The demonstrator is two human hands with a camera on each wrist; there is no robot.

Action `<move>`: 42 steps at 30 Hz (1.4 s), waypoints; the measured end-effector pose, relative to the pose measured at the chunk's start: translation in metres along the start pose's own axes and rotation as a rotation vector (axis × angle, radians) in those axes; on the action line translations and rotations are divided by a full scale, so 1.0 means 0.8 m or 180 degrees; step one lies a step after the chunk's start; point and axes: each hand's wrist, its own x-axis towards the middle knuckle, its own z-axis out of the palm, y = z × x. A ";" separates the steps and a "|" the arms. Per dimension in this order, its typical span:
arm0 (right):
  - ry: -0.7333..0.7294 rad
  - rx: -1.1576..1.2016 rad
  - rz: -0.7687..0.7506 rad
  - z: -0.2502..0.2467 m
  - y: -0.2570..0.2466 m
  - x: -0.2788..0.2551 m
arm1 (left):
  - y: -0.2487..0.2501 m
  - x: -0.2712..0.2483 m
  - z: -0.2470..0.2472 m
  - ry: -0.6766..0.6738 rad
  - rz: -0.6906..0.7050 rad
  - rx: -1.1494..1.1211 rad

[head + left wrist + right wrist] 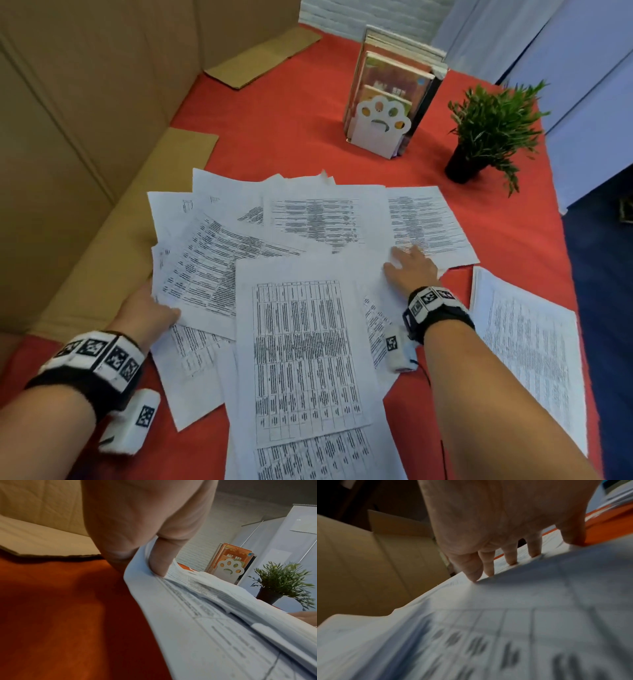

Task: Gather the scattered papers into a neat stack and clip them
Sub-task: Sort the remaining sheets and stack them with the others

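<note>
1. Across the red-covered desk [281, 130] lies a loose spread of printed papers [308, 308], overlapping at many angles; most carry tables with dense dark rows, and none of the print can be read.
2. A separate sheaf of printed sheets [527, 349] lies at the right edge of the desk, just beside the spread and apart from both hands.
3. The left hand [144, 315] grips the left edge of the spread: in the left wrist view its thumb [161, 559] presses on top of several lifted sheets while the other fingers are hidden beneath them.
4. The right hand [411, 267] rests flat on the right part of the spread, fingers straight and spread wide; the right wrist view shows its fingertips [489, 569] touching the paper, holding nothing.
5. Both wrists wear black bands with white blocks printed with square black-and-white marker patterns [102, 356].
6. Toward the far side of the desk stands a white paw-shaped bookend [380, 126] with round cut-outs, holding upright books [394, 75]; their cover writing is too small to read.
7. A small green plant in a black pot [486, 133] stands to the right of the books.
8. Brown cardboard panels [85, 137] rise along the left side, with flat flaps lying on the desk.
</note>
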 end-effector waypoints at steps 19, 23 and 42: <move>0.0189 0.0258 -0.0053 0.081 -0.023 -0.186 | -0.015 -0.097 0.011 0.0417 0.1141 0.2042; 0.0185 0.1117 -0.0069 0.098 -0.022 -0.204 | -0.012 -0.107 0.027 0.0022 0.0228 0.1169; 0.1024 0.1440 0.0249 0.079 0.055 -0.230 | 0.010 -0.075 0.065 -0.0668 -0.0278 0.0430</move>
